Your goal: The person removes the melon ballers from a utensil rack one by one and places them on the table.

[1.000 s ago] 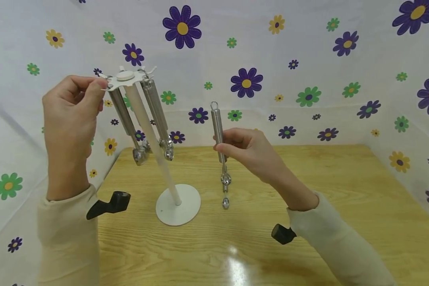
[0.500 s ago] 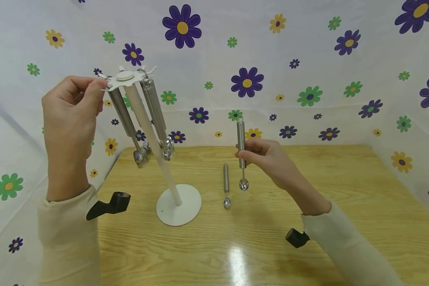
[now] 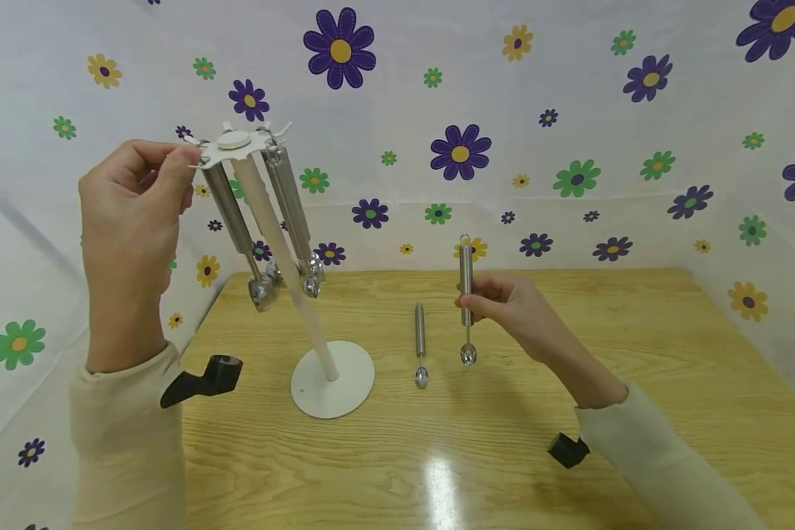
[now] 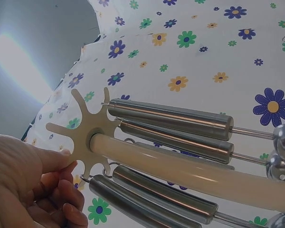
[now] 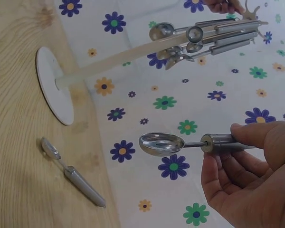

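My left hand (image 3: 132, 221) pinches the edge of the hooked top plate (image 4: 85, 145) of a white utensil stand (image 3: 268, 221). Several steel utensils (image 3: 291, 202) with thick cylindrical handles hang from its hooks. Some show rounded bowls in the right wrist view. In my right hand (image 3: 517, 313) a steel spoon (image 5: 161, 143) is gripped by its handle between thumb and fingers. It stands nearly upright above the wood, bowl down, with a wire loop at its top. Another steel spoon (image 3: 420, 335) lies on the table between the stand and my right hand.
The stand's round white base (image 3: 334, 401) rests on a wooden table (image 3: 305, 471). Its pole looks tilted in the head view. A flower-printed cloth (image 3: 397, 110) rises behind and at the sides. Black camera mounts sit on both wrists.
My right hand has moved right and lower with its spoon, away from the stand. The spoon lying on the table has come into full view. My left hand stays at the top plate.
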The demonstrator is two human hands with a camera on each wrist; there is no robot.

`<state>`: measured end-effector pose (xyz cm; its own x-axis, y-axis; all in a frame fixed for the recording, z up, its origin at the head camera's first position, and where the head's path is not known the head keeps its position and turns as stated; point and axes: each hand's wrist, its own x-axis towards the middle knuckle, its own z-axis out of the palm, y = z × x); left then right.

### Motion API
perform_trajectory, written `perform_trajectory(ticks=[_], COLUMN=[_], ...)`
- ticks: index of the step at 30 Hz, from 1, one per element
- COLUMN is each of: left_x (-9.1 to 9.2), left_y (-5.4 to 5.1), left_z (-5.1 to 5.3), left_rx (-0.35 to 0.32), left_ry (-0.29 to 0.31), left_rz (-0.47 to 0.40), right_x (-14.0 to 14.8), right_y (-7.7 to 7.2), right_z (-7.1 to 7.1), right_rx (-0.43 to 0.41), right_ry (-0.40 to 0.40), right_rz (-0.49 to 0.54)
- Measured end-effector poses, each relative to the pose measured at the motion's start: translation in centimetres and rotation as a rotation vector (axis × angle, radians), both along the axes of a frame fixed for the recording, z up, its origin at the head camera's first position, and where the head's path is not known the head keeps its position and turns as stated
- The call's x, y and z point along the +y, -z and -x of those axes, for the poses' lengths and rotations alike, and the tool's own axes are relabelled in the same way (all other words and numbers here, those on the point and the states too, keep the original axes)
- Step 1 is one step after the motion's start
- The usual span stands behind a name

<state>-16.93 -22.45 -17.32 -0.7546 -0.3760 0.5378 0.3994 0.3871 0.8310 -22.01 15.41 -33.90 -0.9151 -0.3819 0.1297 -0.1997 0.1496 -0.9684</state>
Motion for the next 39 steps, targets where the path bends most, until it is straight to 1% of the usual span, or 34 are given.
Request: perform_trajectory(ticks=[5, 10, 15, 20, 26, 31, 39], left_x=[-0.1, -0.1, -0.1, 0.0, 0.1, 0.1, -0.1], left_y=[0.1, 0.1, 0.0, -0.2, -0.3, -0.2, 0.0], left_z=[0.0, 0.2, 0.2, 0.2, 0.2, 0.1, 0.0], left_rx=[0.003, 0.021, 0.028, 0.022, 0.009, 0.002, 0.003], left_ry=[0.002, 0.027, 0.036, 0.021, -0.006, -0.004, 0.0], left_rz=[-0.003, -0.026, -0.027, 0.001, 0.046, 0.042, 0.021], right_x=[0.2, 0.3, 0.0, -0.2, -0.7, -1.2, -1.5], right_y=[1.1, 2.4, 3.4, 4.5, 5.6, 6.1, 7.2], right_z=[0.1, 0.2, 0.3, 0.6, 1.0, 1.2, 1.9], right_rx=[-0.044, -0.072, -0.075, -0.08, -0.12, -0.136, -0.154], right_ry=[0.006, 0.011, -0.005, -0.04, -0.039, -0.034, -0.046], right_rz=[0.002, -0.025, -0.054, -0.069, -0.093, -0.106, -0.088])
